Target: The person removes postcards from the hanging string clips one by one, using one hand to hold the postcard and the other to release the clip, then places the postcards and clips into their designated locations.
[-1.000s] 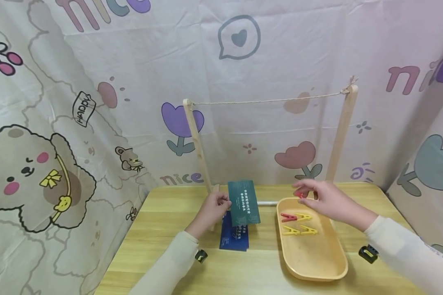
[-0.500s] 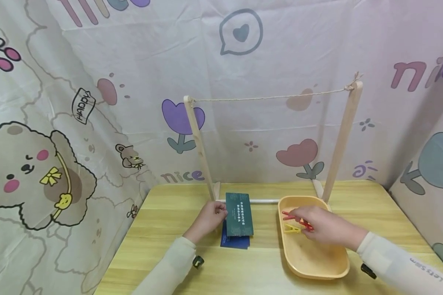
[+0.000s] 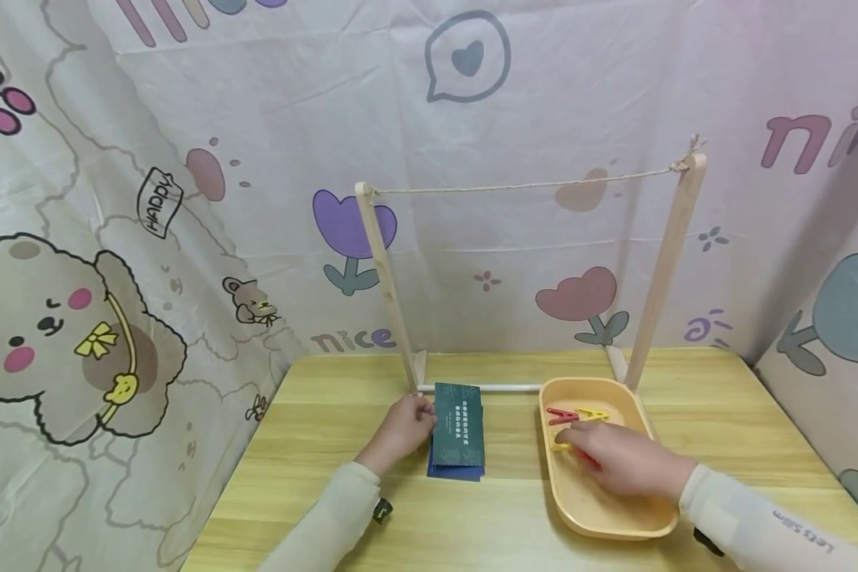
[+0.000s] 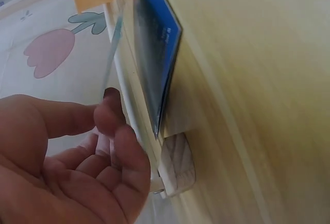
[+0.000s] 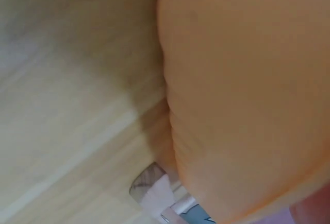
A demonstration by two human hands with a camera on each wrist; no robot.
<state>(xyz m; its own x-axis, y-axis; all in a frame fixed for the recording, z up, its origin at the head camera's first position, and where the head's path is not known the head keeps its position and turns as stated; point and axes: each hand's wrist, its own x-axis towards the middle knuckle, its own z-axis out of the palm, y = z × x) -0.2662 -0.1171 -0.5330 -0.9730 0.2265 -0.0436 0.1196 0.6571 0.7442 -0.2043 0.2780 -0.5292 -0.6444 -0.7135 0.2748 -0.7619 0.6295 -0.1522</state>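
My left hand point(image 3: 400, 433) pinches the left edge of a green printed card point(image 3: 459, 425), low over the table. Beneath it lie blue cards point(image 3: 455, 472), mostly covered; in the left wrist view the green card shows edge-on between thumb and fingertips, apart from the blue cards point(image 4: 164, 44). Inside the yellow-orange tray point(image 3: 615, 520), my right hand point(image 3: 625, 461) holds a red clothespin point(image 3: 588, 459), largely hidden under its fingers. Another red clothespin point(image 3: 562, 415) and a yellow clothespin point(image 3: 592, 414) lie just beyond that hand, with more yellow by the fingertips.
Behind the cards and tray stands a wooden frame, with a left post point(image 3: 386, 286), a right post point(image 3: 666, 270) and a string point(image 3: 515, 188) tied across the top. A white rod point(image 3: 511, 388) joins the posts low down. A printed cloth hangs behind the table.
My left hand has lowered the green card over the blue ones. My right hand has come down from above the tray's far end into the tray with the red clothespin.
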